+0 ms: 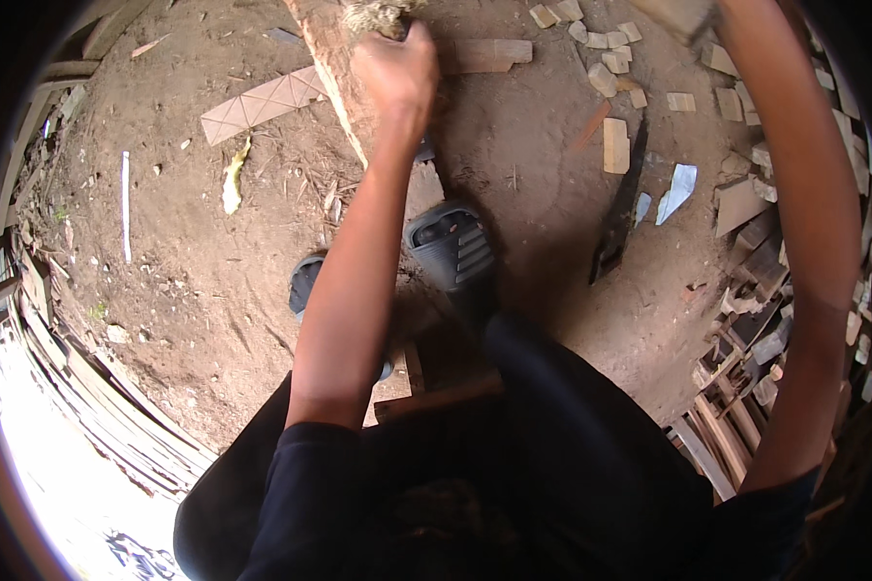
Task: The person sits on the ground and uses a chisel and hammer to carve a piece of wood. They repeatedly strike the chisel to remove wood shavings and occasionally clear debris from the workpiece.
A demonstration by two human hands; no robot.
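Observation:
My left hand [397,73] is closed in a fist at the top middle, around a rough, knobbly pale-brown lump [374,15] whose kind I cannot make out. The lump is cut off by the upper edge. Beneath that hand a slab of wood with a rough edge [325,63] slants down toward my feet. My right forearm [804,165] reaches up along the right side, and its hand lies beyond the upper edge. Close to the right wrist is a blurred grey-brown block [683,15]; whether my right hand holds it does not show.
A flat board with scored lines [262,105] lies on the dirt, left of the slab. Several small wood blocks [606,63] are scattered at the upper right. A dark long strip [622,208] lies right of my sandalled foot [451,242]. Wood offcuts [756,339] pile up along the right.

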